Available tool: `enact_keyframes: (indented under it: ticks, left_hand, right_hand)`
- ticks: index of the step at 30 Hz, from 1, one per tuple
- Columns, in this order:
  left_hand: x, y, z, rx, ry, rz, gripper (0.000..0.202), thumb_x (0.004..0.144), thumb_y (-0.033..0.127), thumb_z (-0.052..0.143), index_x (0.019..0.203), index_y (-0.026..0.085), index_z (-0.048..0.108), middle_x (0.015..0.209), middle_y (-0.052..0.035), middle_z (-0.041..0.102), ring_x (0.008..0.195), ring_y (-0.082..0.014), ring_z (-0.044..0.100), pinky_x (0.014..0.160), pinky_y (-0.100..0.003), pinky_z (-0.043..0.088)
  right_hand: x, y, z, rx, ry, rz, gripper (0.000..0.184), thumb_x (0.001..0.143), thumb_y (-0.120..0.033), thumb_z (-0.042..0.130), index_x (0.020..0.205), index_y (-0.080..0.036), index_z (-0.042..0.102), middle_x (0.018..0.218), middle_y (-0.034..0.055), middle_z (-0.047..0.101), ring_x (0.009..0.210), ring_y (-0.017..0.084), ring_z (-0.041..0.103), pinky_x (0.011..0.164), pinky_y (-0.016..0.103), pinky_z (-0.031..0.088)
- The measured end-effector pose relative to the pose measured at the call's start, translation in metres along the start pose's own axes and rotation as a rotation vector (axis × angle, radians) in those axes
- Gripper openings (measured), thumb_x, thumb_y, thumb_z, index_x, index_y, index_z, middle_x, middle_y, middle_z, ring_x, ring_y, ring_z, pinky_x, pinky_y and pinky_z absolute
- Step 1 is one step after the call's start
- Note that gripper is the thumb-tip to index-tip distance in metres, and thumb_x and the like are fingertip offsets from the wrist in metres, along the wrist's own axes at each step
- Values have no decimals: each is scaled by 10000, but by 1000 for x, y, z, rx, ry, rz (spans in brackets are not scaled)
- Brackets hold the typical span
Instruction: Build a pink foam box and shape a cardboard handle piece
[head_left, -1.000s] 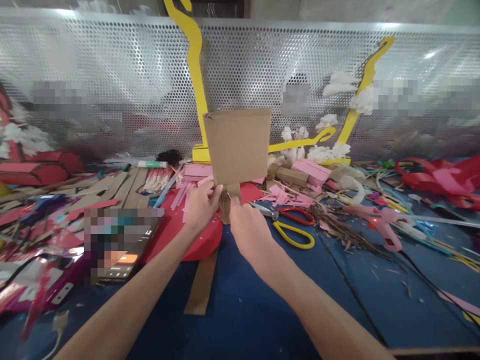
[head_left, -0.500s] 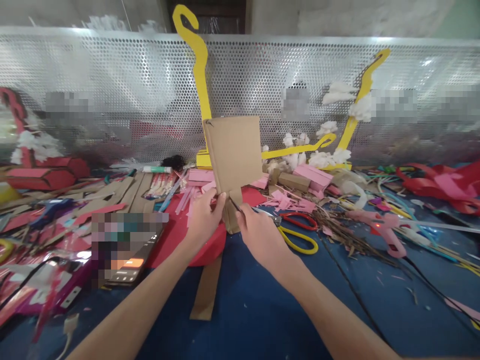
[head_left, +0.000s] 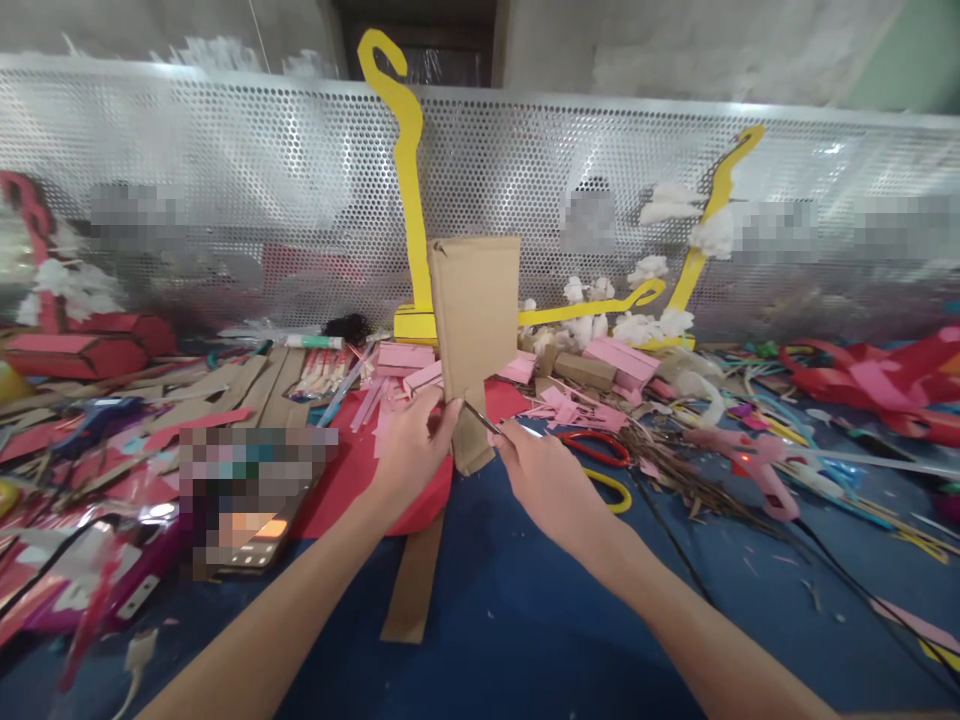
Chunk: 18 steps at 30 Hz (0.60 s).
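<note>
My left hand (head_left: 411, 445) pinches the lower left edge of an upright, folded piece of brown cardboard (head_left: 478, 300). The cardboard is wide at the top and narrows to a strip below my fingers. My right hand (head_left: 551, 490) is closed on a thin, dark, pointed tool (head_left: 481, 416), whose exact kind I cannot make out. Its tip points at the cardboard beside my left fingertips; whether it touches is unclear. Scissors with a red handle (head_left: 600, 440) and a yellow one lie just beyond my right hand.
A red sheet (head_left: 337, 490) and a cardboard strip (head_left: 409, 600) lie on the blue table. A pink glue gun (head_left: 761, 465) rests at right, a phone (head_left: 262, 530) at left. Yellow hook-topped shapes (head_left: 409, 190) stand before a perforated metal panel (head_left: 525, 160). Paper scraps surround them.
The cardboard has turned and looks narrower. My right hand has shifted slightly right and down, and more of the tool shows.
</note>
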<state>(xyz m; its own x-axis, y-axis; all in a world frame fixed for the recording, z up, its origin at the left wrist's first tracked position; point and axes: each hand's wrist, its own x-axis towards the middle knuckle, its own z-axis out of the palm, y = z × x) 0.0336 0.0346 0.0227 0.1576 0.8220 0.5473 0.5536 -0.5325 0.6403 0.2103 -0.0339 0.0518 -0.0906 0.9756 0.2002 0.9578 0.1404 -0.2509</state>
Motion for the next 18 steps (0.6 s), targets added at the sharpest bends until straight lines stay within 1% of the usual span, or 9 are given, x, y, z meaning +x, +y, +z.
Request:
enact_keyframes:
  ticks: [3,5,7,10,13,16,18]
  left_hand:
    - [-1,1,1,50,-26,33,221,1001,401,466,891,225,540,740,0,635,632,-177,597,591,-279,413]
    - [-3,3,2,114,-45,62,204,997,382,475,906,221,560,743,-10,649,653,-191,608,620,-295,417]
    - [-5,4,4,159,-85,81,204,1002,372,466,947,218,586,772,-29,678,678,-207,630,636,-306,419]
    - [-7,5,5,182,-145,91,239,1020,365,426,1028,208,606,835,-62,715,718,-231,663,639,-314,418]
    - [-8,5,4,221,-168,106,252,1026,360,418,984,200,608,836,-86,721,727,-248,675,625,-316,407]
    - [-7,2,4,225,-189,127,259,1026,357,423,926,205,608,818,-96,723,732,-261,685,623,-316,414]
    - [-6,0,3,218,-199,136,275,1027,363,418,918,207,617,814,-98,727,737,-263,692,635,-317,432]
  right_hand:
    - [-3,3,-2,-61,27,39,241,1075,-310,401,960,-217,591,841,45,746,738,199,697,550,281,203]
    - [-4,6,-2,-85,41,54,259,1079,-328,389,973,-223,601,839,41,746,747,203,699,546,282,190]
    - [-5,10,-1,-95,29,57,276,1084,-340,371,1004,-219,605,844,47,744,762,212,706,548,281,200]
    - [-6,14,0,-73,-18,-10,291,1089,-333,347,1065,-196,603,851,65,741,770,222,711,573,281,259]
    - [-7,16,2,-13,-13,-84,304,1094,-314,332,1096,-178,604,850,74,739,778,219,708,609,285,303]
    - [-7,14,2,-8,5,-74,282,1088,-286,361,1089,-169,618,819,71,737,751,220,705,599,290,284]
    - [-6,12,0,-28,0,-49,259,1080,-267,387,1074,-166,626,810,72,739,734,221,704,587,294,259]
